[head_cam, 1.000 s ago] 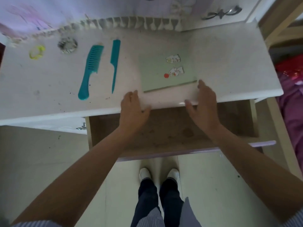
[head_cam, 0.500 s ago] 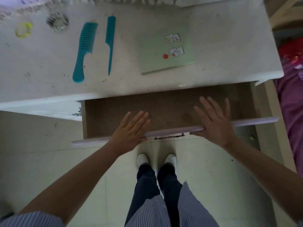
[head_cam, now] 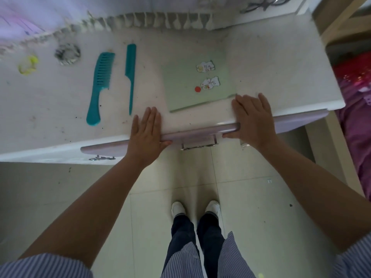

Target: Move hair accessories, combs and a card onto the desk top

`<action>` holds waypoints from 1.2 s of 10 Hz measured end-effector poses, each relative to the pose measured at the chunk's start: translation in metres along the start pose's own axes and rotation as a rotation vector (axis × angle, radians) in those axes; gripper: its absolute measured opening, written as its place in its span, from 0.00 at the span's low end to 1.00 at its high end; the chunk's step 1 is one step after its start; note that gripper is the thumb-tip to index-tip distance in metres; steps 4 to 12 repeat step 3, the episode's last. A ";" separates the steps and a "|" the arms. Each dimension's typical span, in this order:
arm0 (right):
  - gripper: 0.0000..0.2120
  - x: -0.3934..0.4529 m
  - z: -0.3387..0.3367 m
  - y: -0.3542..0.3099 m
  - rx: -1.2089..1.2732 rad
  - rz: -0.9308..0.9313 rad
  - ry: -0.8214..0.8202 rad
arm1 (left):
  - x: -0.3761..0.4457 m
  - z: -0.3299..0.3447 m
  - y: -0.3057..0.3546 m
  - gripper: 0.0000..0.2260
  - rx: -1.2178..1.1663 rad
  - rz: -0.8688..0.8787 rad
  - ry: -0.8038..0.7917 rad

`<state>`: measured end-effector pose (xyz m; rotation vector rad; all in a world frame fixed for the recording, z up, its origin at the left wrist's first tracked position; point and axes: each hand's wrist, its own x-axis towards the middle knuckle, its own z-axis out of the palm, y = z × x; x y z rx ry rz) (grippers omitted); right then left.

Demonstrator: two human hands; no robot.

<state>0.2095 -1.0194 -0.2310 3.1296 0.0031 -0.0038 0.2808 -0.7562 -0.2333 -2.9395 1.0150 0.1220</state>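
Observation:
On the white desk top (head_cam: 271,73) lie a yellow hair tie (head_cam: 28,64), a grey patterned scrunchie (head_cam: 67,53), a wide-toothed teal comb (head_cam: 99,85), a teal tail comb (head_cam: 130,74) and a pale green card (head_cam: 197,85) with stickers. The lilac drawer front (head_cam: 192,135) sits pushed in under the desk edge. My left hand (head_cam: 147,133) rests flat on the drawer front, fingers over the desk edge. My right hand (head_cam: 254,119) presses flat on the drawer front to the right, fingertips just short of the card's corner. Neither hand holds anything.
A metal drawer handle (head_cam: 197,145) hangs between my hands. A fringed cloth (head_cam: 140,19) runs along the back of the desk. Red and purple fabric (head_cam: 357,109) lies to the right. My white shoes (head_cam: 195,207) stand on the tiled floor.
The drawer stood open; both hands moved from the desk edge to its front and pushed it in until it closed under the desk top. The items on the desk have not moved.

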 end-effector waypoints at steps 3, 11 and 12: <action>0.25 0.005 -0.018 0.015 0.604 0.136 0.063 | -0.003 0.002 -0.003 0.36 -0.043 0.014 -0.044; 0.25 0.005 -0.018 0.015 0.604 0.136 0.063 | -0.003 0.002 -0.003 0.36 -0.043 0.014 -0.044; 0.25 0.005 -0.018 0.015 0.604 0.136 0.063 | -0.003 0.002 -0.003 0.36 -0.043 0.014 -0.044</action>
